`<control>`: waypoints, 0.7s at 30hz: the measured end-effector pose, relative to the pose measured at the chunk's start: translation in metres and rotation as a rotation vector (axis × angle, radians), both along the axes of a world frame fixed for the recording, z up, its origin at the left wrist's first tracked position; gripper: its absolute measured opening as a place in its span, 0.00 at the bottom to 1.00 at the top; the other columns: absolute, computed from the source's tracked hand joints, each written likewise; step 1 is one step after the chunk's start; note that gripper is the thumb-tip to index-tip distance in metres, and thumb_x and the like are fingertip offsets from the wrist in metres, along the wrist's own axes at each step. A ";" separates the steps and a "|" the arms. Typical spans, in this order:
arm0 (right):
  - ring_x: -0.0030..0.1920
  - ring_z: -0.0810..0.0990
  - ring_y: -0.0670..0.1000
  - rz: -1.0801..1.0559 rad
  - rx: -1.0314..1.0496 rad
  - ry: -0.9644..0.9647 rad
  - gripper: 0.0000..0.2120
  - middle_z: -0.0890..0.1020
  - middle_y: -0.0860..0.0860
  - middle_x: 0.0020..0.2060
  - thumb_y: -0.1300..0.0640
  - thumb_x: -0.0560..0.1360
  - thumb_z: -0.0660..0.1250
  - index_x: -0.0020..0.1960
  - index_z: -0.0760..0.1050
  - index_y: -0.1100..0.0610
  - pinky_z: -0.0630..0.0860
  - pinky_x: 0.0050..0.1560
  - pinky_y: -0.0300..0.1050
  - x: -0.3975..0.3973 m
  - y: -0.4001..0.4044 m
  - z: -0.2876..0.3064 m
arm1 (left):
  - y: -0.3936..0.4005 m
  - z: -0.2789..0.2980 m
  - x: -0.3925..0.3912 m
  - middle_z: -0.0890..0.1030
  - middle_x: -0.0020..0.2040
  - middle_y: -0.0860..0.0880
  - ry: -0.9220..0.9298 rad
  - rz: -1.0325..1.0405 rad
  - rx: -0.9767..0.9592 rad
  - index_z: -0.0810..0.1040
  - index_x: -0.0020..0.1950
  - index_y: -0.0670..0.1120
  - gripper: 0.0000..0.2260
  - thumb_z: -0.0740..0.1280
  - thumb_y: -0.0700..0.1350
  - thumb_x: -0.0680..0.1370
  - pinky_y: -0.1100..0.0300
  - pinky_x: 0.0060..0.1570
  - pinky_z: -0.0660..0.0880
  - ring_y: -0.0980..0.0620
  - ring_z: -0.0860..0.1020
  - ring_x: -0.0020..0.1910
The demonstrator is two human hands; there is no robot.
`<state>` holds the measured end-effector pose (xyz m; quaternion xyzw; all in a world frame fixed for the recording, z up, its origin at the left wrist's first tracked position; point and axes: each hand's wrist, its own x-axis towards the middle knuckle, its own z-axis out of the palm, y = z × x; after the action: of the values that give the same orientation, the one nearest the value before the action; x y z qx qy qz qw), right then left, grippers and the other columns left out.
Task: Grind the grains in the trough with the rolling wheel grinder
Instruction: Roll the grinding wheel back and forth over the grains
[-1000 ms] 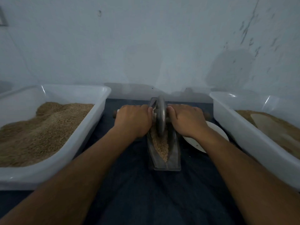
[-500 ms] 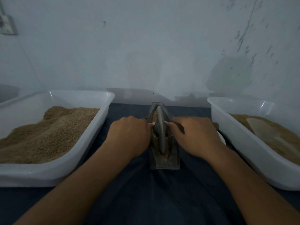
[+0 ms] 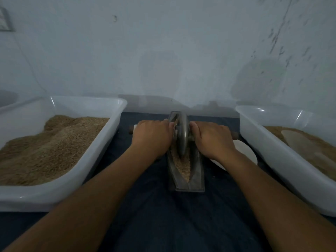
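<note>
Both hands, left (image 3: 151, 138) and right (image 3: 213, 140), wrap the wheel (image 3: 181, 135) handles; near of this grip, grains (image 3: 182, 165) seemingly remain coarse, grinding unfinished.

Two hands, left (image 3: 151, 138) and right (image 3: 213, 140), one wheel (image 3: 181, 136) on one axle (image 3: 234, 134), and one trough (image 3: 197, 176) of grain (image 3: 182, 165). Two white tubs, one left (image 3: 101, 151) and one right (image 3: 272, 157), and one white plate (image 3: 245, 153), all on one counter (image 3: 154, 215).

both hands, left hand (image 3: 151, 138) and right hand (image 3: 212, 140), gripping the wheel grinder (image 3: 181, 135) axle, wheel sitting in the grain-filled trough (image 3: 185, 170), white tubs either side
</note>
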<state>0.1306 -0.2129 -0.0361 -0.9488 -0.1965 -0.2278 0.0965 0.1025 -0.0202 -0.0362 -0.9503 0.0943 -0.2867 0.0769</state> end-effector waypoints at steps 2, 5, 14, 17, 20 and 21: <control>0.49 0.78 0.54 -0.015 -0.013 0.032 0.16 0.79 0.45 0.45 0.44 0.84 0.42 0.45 0.67 0.40 0.65 0.47 0.52 0.010 0.000 0.000 | 0.000 0.003 0.010 0.81 0.45 0.49 0.008 -0.002 0.005 0.71 0.49 0.51 0.07 0.56 0.50 0.83 0.53 0.39 0.67 0.48 0.73 0.36; 0.53 0.78 0.56 -0.021 -0.049 0.080 0.16 0.81 0.48 0.51 0.43 0.84 0.42 0.47 0.67 0.40 0.68 0.49 0.53 0.025 0.000 0.003 | -0.002 0.007 0.022 0.80 0.50 0.49 0.056 -0.005 0.026 0.70 0.52 0.50 0.06 0.57 0.50 0.82 0.52 0.41 0.66 0.44 0.79 0.45; 0.49 0.77 0.57 -0.088 -0.125 0.029 0.14 0.80 0.53 0.50 0.45 0.83 0.45 0.48 0.68 0.46 0.64 0.44 0.50 0.055 0.012 0.011 | 0.007 0.005 0.045 0.79 0.54 0.46 0.097 -0.021 -0.009 0.69 0.59 0.48 0.09 0.59 0.49 0.81 0.51 0.44 0.68 0.42 0.79 0.52; 0.50 0.77 0.57 -0.090 -0.107 0.012 0.17 0.79 0.51 0.50 0.44 0.83 0.44 0.50 0.71 0.46 0.63 0.45 0.50 0.053 0.012 0.010 | 0.007 0.002 0.043 0.79 0.55 0.46 0.086 -0.014 -0.016 0.70 0.61 0.48 0.11 0.58 0.50 0.81 0.50 0.47 0.70 0.42 0.79 0.53; 0.52 0.78 0.57 -0.078 -0.093 0.021 0.20 0.80 0.50 0.51 0.43 0.83 0.42 0.53 0.73 0.45 0.63 0.46 0.52 0.044 0.010 0.008 | 0.005 0.001 0.038 0.80 0.52 0.47 0.060 -0.013 0.007 0.71 0.57 0.48 0.09 0.55 0.50 0.82 0.51 0.42 0.69 0.43 0.80 0.48; 0.53 0.78 0.56 -0.066 -0.088 0.031 0.20 0.81 0.49 0.51 0.44 0.83 0.42 0.52 0.72 0.45 0.64 0.47 0.52 0.041 0.009 0.007 | 0.004 0.002 0.035 0.80 0.50 0.48 0.053 -0.016 0.022 0.71 0.56 0.48 0.08 0.55 0.50 0.82 0.52 0.40 0.68 0.44 0.80 0.46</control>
<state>0.1712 -0.2043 -0.0287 -0.9615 -0.1732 -0.2075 0.0502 0.1376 -0.0160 -0.0345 -0.9559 0.1069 -0.2607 0.0826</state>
